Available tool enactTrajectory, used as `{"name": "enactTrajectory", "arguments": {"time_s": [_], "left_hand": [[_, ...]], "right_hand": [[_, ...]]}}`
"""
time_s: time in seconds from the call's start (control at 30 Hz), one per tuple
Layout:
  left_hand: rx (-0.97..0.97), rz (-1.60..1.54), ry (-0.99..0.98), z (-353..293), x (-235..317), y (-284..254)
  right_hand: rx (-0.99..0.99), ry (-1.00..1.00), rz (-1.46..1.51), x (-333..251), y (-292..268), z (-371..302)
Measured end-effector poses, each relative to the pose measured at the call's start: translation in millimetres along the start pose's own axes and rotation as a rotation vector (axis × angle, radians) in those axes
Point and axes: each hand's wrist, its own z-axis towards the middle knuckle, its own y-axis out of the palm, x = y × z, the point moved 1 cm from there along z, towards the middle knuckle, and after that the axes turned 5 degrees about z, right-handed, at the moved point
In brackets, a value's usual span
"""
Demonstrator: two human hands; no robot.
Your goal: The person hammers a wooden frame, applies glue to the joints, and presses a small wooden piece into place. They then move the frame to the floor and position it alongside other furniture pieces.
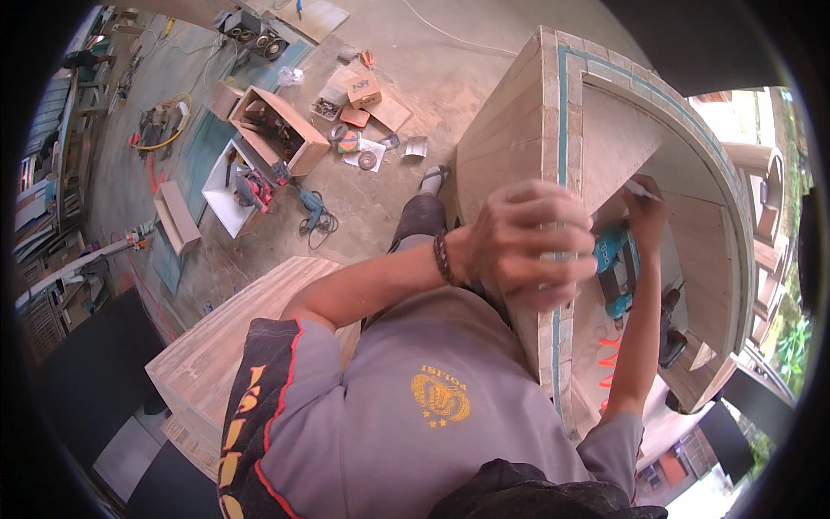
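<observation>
Wooden cabinet [519, 130] stands assembled; left hand [532, 242] grips its near front edge. Right hand [647, 212] holds a white pencil [640, 188] on the inner panel, beside a teal tool [616, 264]; marking seems unfinished.

The single head view looks steeply down from above the person's chest, close on the wooden cabinet [519, 130], with the workshop floor [415, 78] far below at left.
</observation>
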Motion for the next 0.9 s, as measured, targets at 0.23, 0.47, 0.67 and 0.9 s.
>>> {"name": "enactTrajectory", "arguments": {"time_s": [0.23,0.47,0.67,0.9], "left_hand": [[-0.014,0.076,-0.205,-82.0,70.2,-26.1],[0.003,0.269,-0.829,-158.3,50.5,-62.8],[-0.545,0.484,-1.309,-299.0,-18.2,-102.0],[-1.235,0.016,-1.488,-412.4,-126.3,-126.4]], "right_hand": [[0.09,-0.119,-0.243,8.6,42.6,17.4],[0.038,-0.087,-0.268,22.6,16.6,0.6],[0.047,-0.029,-0.312,-130.6,-68.6,-71.8],[-0.046,-0.409,-0.375,-386.2,-17.6,-124.0]]}}
